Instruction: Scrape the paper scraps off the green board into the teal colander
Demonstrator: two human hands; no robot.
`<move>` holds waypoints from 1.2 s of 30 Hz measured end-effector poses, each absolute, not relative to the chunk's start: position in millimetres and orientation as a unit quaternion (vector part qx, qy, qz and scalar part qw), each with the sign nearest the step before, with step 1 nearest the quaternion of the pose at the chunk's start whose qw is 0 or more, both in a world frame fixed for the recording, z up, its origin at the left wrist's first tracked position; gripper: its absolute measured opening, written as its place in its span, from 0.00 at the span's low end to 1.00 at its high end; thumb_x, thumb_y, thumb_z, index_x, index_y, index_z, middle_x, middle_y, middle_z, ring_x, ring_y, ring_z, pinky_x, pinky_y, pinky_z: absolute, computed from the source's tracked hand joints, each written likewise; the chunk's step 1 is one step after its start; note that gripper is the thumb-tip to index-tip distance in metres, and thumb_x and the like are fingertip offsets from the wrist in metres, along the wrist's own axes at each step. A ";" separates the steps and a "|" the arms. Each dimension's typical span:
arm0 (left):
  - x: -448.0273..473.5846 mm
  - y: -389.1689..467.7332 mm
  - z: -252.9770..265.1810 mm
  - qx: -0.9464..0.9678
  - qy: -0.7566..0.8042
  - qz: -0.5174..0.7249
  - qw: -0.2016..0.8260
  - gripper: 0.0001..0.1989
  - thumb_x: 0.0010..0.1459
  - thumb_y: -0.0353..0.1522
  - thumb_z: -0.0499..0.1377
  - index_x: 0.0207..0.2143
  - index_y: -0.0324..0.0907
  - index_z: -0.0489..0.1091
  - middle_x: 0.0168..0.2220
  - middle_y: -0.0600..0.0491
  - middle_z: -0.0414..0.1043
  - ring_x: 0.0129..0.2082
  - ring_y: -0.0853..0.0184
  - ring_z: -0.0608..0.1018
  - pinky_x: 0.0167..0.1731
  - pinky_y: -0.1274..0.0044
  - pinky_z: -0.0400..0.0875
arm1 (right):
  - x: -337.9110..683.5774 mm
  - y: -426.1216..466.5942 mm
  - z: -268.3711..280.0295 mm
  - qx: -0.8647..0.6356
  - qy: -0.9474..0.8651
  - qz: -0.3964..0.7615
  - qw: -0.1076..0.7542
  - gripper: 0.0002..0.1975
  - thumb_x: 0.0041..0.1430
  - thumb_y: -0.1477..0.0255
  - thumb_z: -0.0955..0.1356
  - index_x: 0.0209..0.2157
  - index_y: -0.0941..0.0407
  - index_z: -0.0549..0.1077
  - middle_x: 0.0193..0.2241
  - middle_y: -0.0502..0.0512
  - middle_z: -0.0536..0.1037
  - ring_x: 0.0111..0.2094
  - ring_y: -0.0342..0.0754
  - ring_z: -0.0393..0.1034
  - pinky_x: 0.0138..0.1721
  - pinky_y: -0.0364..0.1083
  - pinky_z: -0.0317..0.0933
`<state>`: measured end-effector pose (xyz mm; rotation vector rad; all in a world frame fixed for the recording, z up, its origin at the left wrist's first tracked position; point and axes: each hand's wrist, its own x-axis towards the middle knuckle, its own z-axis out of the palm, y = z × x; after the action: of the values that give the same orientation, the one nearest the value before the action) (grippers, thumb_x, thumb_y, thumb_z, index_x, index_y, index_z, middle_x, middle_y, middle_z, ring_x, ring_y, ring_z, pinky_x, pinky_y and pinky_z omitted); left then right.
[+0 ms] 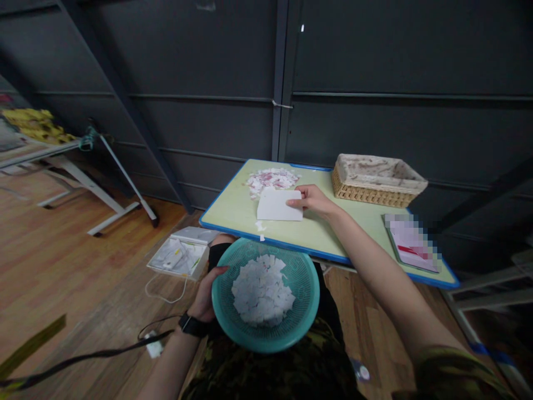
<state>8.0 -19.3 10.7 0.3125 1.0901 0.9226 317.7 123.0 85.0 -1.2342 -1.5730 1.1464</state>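
In my right hand (312, 201) is a flat white card (278, 205), pinched at its right edge with the thumb on top. It is held over the table, just in front of a pile of white and pinkish paper scraps (272, 179). My left hand (207, 293) grips the left rim of a teal plastic colander (306, 311), which rests on my lap below the table edge. Torn white paper pieces (263, 290) heap up inside the colander. A few small scraps (261, 226) lie between the card and the table's near edge.
The pale yellow table (320, 230) has a blue edge. A lined wicker basket (375, 191) stands at its back right, with a blurred flat tablet-like object (410, 244) nearer. An open white box (179, 255) sits on the floor to the left, near cables (104, 353). A dark wall (208, 128) rises behind.
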 end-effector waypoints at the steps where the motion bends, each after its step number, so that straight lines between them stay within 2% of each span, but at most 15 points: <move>1: 8.1 -19.3 10.7 0.144 0.498 0.422 0.744 0.05 0.49 0.31 0.62 0.26 0.38 0.77 0.26 0.48 0.82 0.29 0.56 0.82 0.33 0.67 0.77 | 318.5 123.4 85.1 -0.489 -0.621 0.451 0.415 0.22 0.35 0.59 0.77 0.24 0.57 0.68 0.20 0.47 0.68 0.22 0.41 0.59 0.24 0.43 0.50; 4: 8.0 -19.2 10.4 0.151 0.497 0.425 0.741 0.05 0.48 0.31 0.63 0.25 0.38 0.77 0.25 0.48 0.82 0.27 0.57 0.82 0.33 0.68 0.77 | 322.0 125.0 85.2 -0.490 -0.625 0.447 0.413 0.21 0.36 0.59 0.77 0.24 0.57 0.67 0.20 0.47 0.67 0.22 0.40 0.59 0.24 0.43 0.49; 11: 7.3 -18.5 9.0 0.154 0.490 0.427 0.744 0.06 0.45 0.32 0.65 0.25 0.37 0.78 0.25 0.46 0.82 0.28 0.55 0.82 0.33 0.69 0.76 | 321.8 120.7 88.7 -0.462 -0.663 0.488 0.329 0.21 0.37 0.60 0.78 0.22 0.57 0.66 0.19 0.45 0.67 0.21 0.38 0.57 0.23 0.42 0.47; 21: 8.4 -19.8 14.3 0.148 0.493 0.433 0.740 0.03 0.47 0.30 0.64 0.25 0.39 0.76 0.25 0.49 0.82 0.31 0.54 0.83 0.35 0.67 0.76 | 333.4 121.7 98.1 -0.495 -0.646 0.450 0.367 0.18 0.35 0.64 0.78 0.20 0.57 0.67 0.17 0.46 0.66 0.21 0.39 0.57 0.22 0.42 0.48; 28: 9.6 -19.7 13.7 0.152 0.487 0.427 0.747 0.04 0.47 0.31 0.63 0.26 0.38 0.76 0.25 0.48 0.81 0.30 0.55 0.82 0.34 0.67 0.76 | 322.0 116.8 91.0 -0.446 -0.652 0.532 0.305 0.18 0.33 0.64 0.78 0.22 0.59 0.70 0.20 0.48 0.71 0.22 0.40 0.61 0.24 0.42 0.51; 33: 8.7 -19.7 12.2 0.146 0.492 0.429 0.743 0.05 0.50 0.30 0.62 0.25 0.37 0.76 0.23 0.49 0.80 0.23 0.61 0.80 0.32 0.70 0.75 | 324.6 117.8 96.1 -0.466 -0.619 0.501 0.387 0.19 0.33 0.64 0.78 0.21 0.58 0.68 0.18 0.45 0.68 0.21 0.39 0.59 0.23 0.42 0.48; 36: 8.6 -19.7 12.8 0.146 0.495 0.428 0.742 0.05 0.50 0.29 0.62 0.26 0.37 0.76 0.23 0.49 0.80 0.24 0.60 0.81 0.33 0.69 0.76 | 331.5 120.8 99.9 -0.494 -0.602 0.473 0.412 0.19 0.31 0.64 0.78 0.21 0.57 0.68 0.17 0.45 0.66 0.21 0.39 0.58 0.22 0.42 0.48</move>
<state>8.6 -19.7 12.8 0.3194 1.0855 0.9375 331.5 120.8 99.9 -1.2426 -1.5149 1.1912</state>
